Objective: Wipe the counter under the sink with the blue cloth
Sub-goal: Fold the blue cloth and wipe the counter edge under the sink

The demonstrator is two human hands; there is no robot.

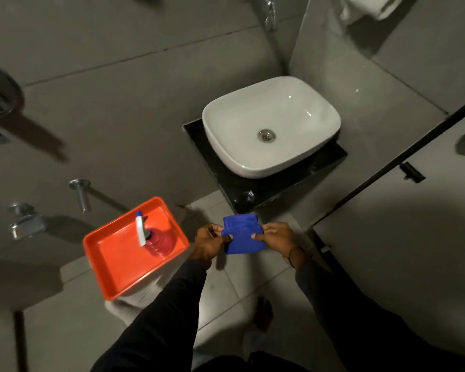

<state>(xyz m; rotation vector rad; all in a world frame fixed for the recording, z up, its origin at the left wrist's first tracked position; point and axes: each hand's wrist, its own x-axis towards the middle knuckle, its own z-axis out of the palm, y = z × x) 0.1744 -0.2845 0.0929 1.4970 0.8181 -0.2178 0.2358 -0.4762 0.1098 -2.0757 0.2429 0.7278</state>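
A folded blue cloth (242,234) hangs in the air just in front of the black counter (226,181), held at both sides. My left hand (209,244) pinches its left edge and my right hand (275,236) pinches its right edge. The white basin (301,103) sits on top of the black counter and covers most of it, leaving a dark strip along the front and left.
An orange tray (113,261) to the left holds a red spray bottle (156,241) with a white trigger head. Metal taps (27,224) stick out of the grey wall on the left. A partition door (403,210) stands at the right. My bare foot (263,315) is on the tiled floor.
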